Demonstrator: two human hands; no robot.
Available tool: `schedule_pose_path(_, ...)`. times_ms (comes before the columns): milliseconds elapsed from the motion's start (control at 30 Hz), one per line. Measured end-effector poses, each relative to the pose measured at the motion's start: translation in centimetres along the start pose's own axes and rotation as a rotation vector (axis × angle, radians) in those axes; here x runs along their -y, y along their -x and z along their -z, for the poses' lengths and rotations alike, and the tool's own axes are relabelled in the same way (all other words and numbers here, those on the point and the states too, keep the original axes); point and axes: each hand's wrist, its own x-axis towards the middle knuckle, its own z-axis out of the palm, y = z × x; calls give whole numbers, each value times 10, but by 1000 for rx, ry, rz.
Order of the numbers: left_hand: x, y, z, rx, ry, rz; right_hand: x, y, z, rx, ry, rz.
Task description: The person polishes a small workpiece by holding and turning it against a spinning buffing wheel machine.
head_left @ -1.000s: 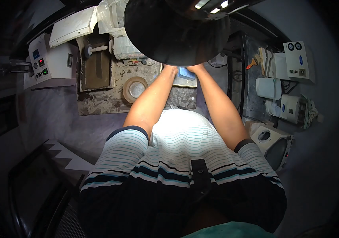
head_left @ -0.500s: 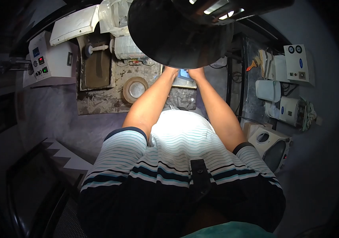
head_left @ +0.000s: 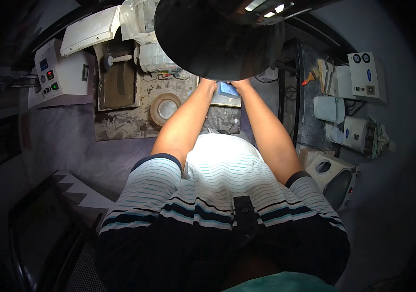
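- My grip was mostly covered: the black lamp shade (head_left: 217,44) hid my fingers, so I could not tell how far either hand was open or whether it had hold of anything.
- I had two hands there, the left hand (head_left: 208,83) and the right hand (head_left: 239,83), with only the wrist ends showing below the shade's rim, a narrow gap between them.
- One blue piece (head_left: 228,90) sat in that gap, over one pale board (head_left: 226,102); I could not tell whether it touched my hands.
- Its near edge faced me, sloping slightly down toward my right. The part I could see was wider from side to side than front to back, but its far end was under the shade, so I could not tell its full long axis.
- To the left of my left forearm stood one round bowl (head_left: 165,109).
- Farther left was one brown-bottomed tray (head_left: 118,90), its long axis running away from me, with one pale-handled tool (head_left: 120,59) across its far part.
- On my right lay one orange-handled brush (head_left: 309,78), near one white gauge box (head_left: 367,78) with two round dials.
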Motion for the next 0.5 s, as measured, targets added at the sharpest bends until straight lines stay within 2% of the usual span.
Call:
schedule_pose_path(133, 0, -2, -2, 8, 7, 5, -1, -2, -2, -25, 79, 18)
schedule_pose_path(267, 0, -4, -5, 20, 18, 16, 5, 3, 0, -24, 7, 22)
schedule_pose_path(333, 0, -4, -7, 30, 23, 22, 9, 8, 2, -104, 65, 199)
schedule_pose_path(367, 0, -3, -8, 33, 27, 26, 11, 10, 2, -105, 65, 199)
schedule_pose_path(433, -1, -1, -9, 43, 36, 37, 5, 10, 5, -151, 259, 230)
schedule_pose_path(467, -1, 0, -9, 49, 39, 40, 3, 9, 6, -153, 258, 229)
schedule_pose_path(500, -3, 1, -9, 53, 43, 45, 3, 11, 6, -178, 412, 301)
